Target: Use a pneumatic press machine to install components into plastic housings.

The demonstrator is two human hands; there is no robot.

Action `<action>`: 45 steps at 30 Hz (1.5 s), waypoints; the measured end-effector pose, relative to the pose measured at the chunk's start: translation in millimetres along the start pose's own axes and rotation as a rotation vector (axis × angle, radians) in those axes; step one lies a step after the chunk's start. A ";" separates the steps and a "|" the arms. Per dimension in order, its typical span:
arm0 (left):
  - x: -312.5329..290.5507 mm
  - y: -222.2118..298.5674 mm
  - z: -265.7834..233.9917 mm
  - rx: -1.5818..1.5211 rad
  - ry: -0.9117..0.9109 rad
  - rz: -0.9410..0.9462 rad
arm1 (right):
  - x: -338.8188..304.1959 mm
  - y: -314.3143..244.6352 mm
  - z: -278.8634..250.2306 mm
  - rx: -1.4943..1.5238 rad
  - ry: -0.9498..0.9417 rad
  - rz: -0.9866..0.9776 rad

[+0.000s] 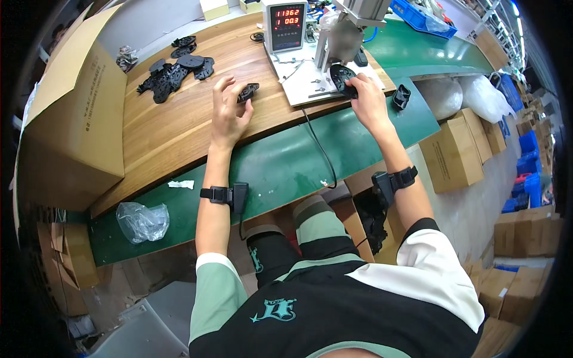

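Head view: both forearms (216,167) are being held out forward. A black shell (339,77) is being pinched by the right hand (369,100) over the plate (299,89), by the press (345,43). The left hand (229,116) is being held half-curled at a smaller part (249,91); can't tell if that's being gripped.

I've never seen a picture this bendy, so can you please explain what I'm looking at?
There's no robot here, just a person. A wide camera on their head looks down, so straight edges curve. Those are their own arms, with a black strap around each. On the green table lies a wooden board, with a pile of black parts on it. The machine has a white plate and a box with glowing red numbers. The right hand holds an oval black part at the plate. The left hand curls around a small black part; I can't tell whether it's gripped.
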State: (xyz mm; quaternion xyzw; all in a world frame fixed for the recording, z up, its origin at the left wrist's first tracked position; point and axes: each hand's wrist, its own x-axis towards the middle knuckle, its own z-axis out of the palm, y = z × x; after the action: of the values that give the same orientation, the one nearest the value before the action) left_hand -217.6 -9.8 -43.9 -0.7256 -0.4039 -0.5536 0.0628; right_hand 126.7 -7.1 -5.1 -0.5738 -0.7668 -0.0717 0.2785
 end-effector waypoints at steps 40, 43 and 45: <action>-24.8 -28.7 3.4 0.256 -0.285 -0.173 | -145.2 -164.0 -146.5 1.523 -0.129 -0.182; -22.2 -33.1 15.3 0.237 -0.315 -0.227 | -109.3 -213.1 -200.6 2.255 -0.190 -0.446; -19.6 -26.1 21.5 0.234 -0.315 -0.232 | -109.9 -233.8 -240.0 2.235 -0.190 -0.438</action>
State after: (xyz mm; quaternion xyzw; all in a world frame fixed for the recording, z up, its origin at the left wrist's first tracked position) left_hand -219.7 9.0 -78.1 -0.7394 -0.5509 -0.3866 0.0185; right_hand 14.9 -279.9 188.3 0.1376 -0.5034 0.6471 0.5558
